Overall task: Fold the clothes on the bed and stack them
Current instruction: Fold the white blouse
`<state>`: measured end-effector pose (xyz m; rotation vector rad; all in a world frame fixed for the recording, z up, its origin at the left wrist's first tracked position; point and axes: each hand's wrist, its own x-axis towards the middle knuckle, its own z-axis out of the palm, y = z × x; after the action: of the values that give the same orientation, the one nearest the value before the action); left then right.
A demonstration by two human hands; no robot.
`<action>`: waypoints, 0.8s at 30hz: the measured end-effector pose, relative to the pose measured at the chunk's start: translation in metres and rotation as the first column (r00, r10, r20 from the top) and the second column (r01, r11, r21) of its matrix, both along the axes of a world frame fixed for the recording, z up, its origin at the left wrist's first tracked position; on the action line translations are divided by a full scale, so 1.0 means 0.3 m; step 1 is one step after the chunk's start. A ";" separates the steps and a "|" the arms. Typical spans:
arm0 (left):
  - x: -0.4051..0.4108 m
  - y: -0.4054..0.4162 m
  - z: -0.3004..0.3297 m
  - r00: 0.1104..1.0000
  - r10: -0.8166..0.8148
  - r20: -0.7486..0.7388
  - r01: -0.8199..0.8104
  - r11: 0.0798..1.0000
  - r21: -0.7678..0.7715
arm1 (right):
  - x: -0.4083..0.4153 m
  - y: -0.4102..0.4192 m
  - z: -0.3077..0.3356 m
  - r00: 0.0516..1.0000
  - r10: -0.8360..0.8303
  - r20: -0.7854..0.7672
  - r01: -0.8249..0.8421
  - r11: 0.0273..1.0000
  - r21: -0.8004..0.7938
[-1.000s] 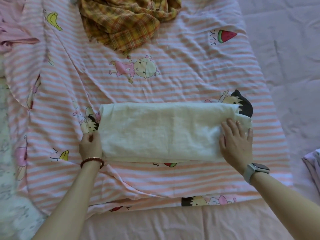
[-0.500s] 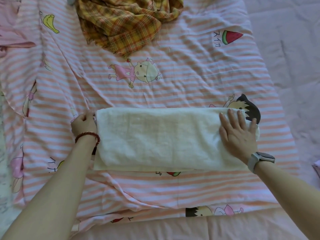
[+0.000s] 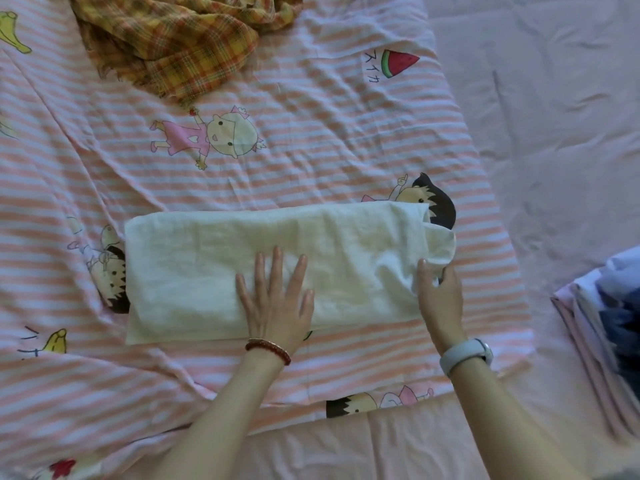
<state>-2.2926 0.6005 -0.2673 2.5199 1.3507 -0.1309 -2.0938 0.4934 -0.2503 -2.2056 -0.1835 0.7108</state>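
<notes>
White towel [image 3: 221, 258] (soft, oblong): left hand [image 3: 277, 299] flat.

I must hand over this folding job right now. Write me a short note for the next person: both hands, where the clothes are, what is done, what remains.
Left hand: flat, fingers straight, pressing the middle of the white cloth.
Right hand: gripping the right end of the cloth, which is bunched at the fingers.
White cloth: folded into a long band, lying across the striped sheet.
Plaid garment: unfolded, crumpled at the far edge.
Folded stack: at the right edge of view, partly cut off.
Done: lengthwise folds.
Left: probably fold the right end over the middle, put it on the stack, then fold the plaid garment.
</notes>
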 end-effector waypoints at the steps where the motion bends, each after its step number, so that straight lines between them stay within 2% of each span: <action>1: -0.003 0.002 -0.013 0.999 0.007 -0.054 -0.009 1.000 -0.022 | 0.002 0.006 -0.001 0.999 -0.006 -0.039 0.006 1.000 0.006; 3: -0.015 0.015 -0.042 0.990 0.004 -0.142 -0.010 0.999 -0.045 | 0.007 0.020 -0.004 0.998 -0.010 -0.067 0.010 1.000 0.001; 8: -0.015 0.032 -0.052 0.974 -0.009 -0.227 -0.011 0.996 -0.087 | 0.022 0.046 -0.008 0.997 0.044 -0.070 -0.043 0.999 0.009; 12: -0.005 0.045 -0.022 0.978 -0.008 -0.208 -0.017 0.993 -0.120 | 0.027 0.062 0.023 0.995 0.085 0.049 -0.085 0.996 -0.009; 15: -0.026 0.054 0.025 0.996 0.025 -0.089 -0.039 0.988 -0.152 | -0.005 0.077 0.091 0.966 0.159 0.203 -0.155 0.987 -0.035; 18: -0.086 0.060 0.097 0.977 0.157 0.143 -0.129 0.973 -0.191 | -0.074 0.120 0.185 0.922 0.239 0.303 -0.256 0.967 0.015; 20: -0.153 0.066 0.148 0.918 0.272 0.288 -0.215 0.953 -0.215 | -0.145 0.169 0.247 0.910 0.273 0.312 -0.313 0.946 0.085; 24: -0.331 0.102 0.213 0.726 0.530 0.437 -0.422 0.846 -0.325 | -0.347 0.301 0.313 0.871 0.398 0.289 -0.456 0.872 0.175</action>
<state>-2.3918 0.6312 -0.2035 1.7650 1.5904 0.4592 -2.1979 0.5839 -0.1563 -2.0271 -0.8686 0.6083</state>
